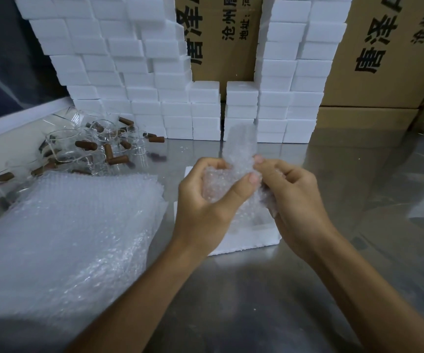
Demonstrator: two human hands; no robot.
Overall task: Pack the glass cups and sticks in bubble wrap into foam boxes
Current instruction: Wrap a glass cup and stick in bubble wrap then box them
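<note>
Both hands hold a bundle of bubble wrap (pixel 231 174) above an open white foam box (pixel 246 240) on the steel table. My left hand (pixel 206 197) curls round the bundle from the left, thumb across its front. My right hand (pixel 290 194) pinches the wrap's loose upright end from the right. What is inside the bundle is hidden. Clear glass cups (pixel 63 146) and brown sticks (pixel 86 144) lie jumbled at the far left.
A thick stack of bubble wrap sheets (pixel 65 230) covers the table's left side. Stacked white foam boxes (pixel 134 72) form a wall at the back, with brown cartons (pixel 384 59) behind and to the right. The steel table (pixel 358 174) stretches right.
</note>
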